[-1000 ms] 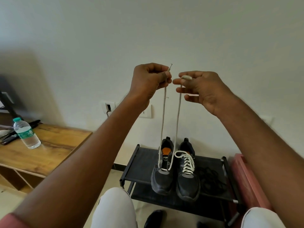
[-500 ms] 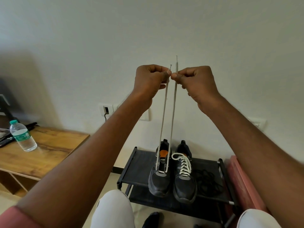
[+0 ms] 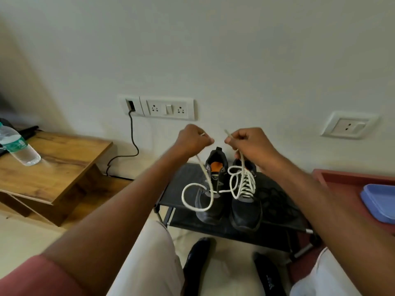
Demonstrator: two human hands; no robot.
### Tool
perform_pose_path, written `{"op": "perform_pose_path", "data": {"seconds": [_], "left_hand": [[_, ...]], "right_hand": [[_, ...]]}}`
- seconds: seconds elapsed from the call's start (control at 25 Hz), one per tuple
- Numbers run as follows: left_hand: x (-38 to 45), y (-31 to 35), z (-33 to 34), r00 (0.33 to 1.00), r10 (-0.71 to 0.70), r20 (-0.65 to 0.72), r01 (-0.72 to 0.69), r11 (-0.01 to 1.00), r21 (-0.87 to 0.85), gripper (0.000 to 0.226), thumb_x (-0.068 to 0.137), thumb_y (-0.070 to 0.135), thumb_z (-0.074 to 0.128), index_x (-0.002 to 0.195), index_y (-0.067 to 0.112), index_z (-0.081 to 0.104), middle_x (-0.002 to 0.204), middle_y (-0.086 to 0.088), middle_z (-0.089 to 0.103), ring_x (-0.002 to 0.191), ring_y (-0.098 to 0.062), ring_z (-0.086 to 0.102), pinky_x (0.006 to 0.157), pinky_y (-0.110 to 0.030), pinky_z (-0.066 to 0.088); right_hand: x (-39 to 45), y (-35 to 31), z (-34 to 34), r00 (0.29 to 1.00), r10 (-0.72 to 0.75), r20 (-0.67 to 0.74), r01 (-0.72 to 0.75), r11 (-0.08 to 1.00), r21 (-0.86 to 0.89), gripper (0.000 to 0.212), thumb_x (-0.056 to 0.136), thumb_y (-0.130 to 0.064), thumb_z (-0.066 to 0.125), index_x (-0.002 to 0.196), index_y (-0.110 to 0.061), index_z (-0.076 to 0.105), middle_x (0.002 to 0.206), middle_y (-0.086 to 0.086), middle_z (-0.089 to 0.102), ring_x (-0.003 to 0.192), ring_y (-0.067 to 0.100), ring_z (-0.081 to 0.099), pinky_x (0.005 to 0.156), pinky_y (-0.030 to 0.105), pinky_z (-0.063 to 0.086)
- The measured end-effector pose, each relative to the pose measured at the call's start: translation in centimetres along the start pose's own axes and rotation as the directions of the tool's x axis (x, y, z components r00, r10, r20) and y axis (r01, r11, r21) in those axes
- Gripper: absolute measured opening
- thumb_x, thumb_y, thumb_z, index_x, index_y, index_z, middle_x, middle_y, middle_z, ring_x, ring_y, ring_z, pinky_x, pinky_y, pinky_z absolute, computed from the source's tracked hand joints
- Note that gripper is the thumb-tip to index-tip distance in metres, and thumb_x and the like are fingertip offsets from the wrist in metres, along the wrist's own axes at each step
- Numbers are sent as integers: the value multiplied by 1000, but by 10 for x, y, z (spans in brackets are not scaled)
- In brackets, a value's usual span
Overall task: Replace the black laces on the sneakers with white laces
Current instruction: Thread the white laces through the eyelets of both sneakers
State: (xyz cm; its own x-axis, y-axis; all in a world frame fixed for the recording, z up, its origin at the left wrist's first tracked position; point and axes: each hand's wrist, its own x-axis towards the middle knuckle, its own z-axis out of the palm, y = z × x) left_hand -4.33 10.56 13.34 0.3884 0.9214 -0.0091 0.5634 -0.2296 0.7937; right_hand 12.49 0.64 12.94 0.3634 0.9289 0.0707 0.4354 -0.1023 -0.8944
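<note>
Head view: both hands are raised above the two sneakers, which stand side by side on a black rack (image 3: 183,178). The left hand (image 3: 193,139) is clenched on one end of the white lace (image 3: 197,209), the tip poking out by the knuckles; the right hand (image 3: 249,142) pinches the other end, its tip standing up above the fingers. The lace runs through the lowest eyelets of the left sneaker (image 3: 210,195) and hangs slack in loops over both shoes. The right sneaker (image 3: 245,201) is already laced white. A dark tangle, probably the black laces (image 3: 275,197), lies on the rack to its right.

To do this step well, I would draw both ends up until the slack clears, check that they come out equal, then cross them and feed each tip into the next eyelet. The loose loop draped on the right sneaker could snag; lift it free first.
</note>
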Motion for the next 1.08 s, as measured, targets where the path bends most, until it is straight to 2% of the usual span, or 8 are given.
{"op": "perform_pose_path", "data": {"seconds": [0.12,0.2,0.28,0.48,0.6,0.72,0.88,1.08], "left_hand": [[14,-64,53,981,-147,129,108,956,271,33,84,37,80,81,6,70,78,-8,69,72,-21,64,60,-30,49],[18,-101,80,955,-235,182,157,919,363,37,83,39,82,76,11,58,75,-6,62,66,-19,57,53,-28,40],[21,-126,90,936,-281,211,182,902,393,43,81,45,85,78,12,58,74,-6,63,66,-18,59,55,-30,45],[26,-142,81,880,-252,403,126,941,314,39,80,38,87,84,3,68,68,-4,65,62,-15,62,64,-31,53],[26,-142,86,880,-178,441,41,952,303,34,79,34,88,77,11,64,69,-2,65,64,-14,62,65,-29,49],[28,-140,88,888,-143,438,-19,938,346,33,81,31,87,87,5,66,75,-4,68,69,-16,66,65,-28,49],[26,-144,80,867,-205,455,124,972,201,24,90,18,78,93,0,63,84,-17,76,82,-29,76,77,-36,63],[24,-143,64,831,-310,463,342,940,16,13,96,7,68,89,5,57,102,-22,76,92,-29,77,75,-31,62]], "right_hand": [[1,74,33,990,97,106,-74,977,-200,12,94,-24,76,84,-20,77,67,-2,67,57,11,60,60,31,49],[1,112,52,979,127,161,-79,958,-274,15,95,-25,75,80,-25,75,70,-5,65,65,12,60,65,32,48],[3,132,68,971,110,212,-34,943,-332,12,96,-28,74,85,-26,76,74,-6,68,72,14,64,67,34,50],[11,140,89,974,7,225,86,912,-402,7,96,-29,73,102,-27,76,86,-12,65,80,9,62,65,27,45],[8,149,90,968,0,252,109,902,-418,27,93,-27,76,120,-33,73,86,-12,57,75,4,55,61,21,36],[9,149,86,962,-3,275,122,901,-416,33,93,-27,78,125,-32,71,81,-12,57,73,5,55,60,20,35],[9,144,83,962,28,271,84,916,-392,30,91,-27,80,120,-32,73,77,-7,65,70,6,60,59,20,38],[9,143,83,965,53,256,49,926,-375,27,90,-26,81,116,-32,74,77,-6,66,68,6,59,59,19,37]]}}
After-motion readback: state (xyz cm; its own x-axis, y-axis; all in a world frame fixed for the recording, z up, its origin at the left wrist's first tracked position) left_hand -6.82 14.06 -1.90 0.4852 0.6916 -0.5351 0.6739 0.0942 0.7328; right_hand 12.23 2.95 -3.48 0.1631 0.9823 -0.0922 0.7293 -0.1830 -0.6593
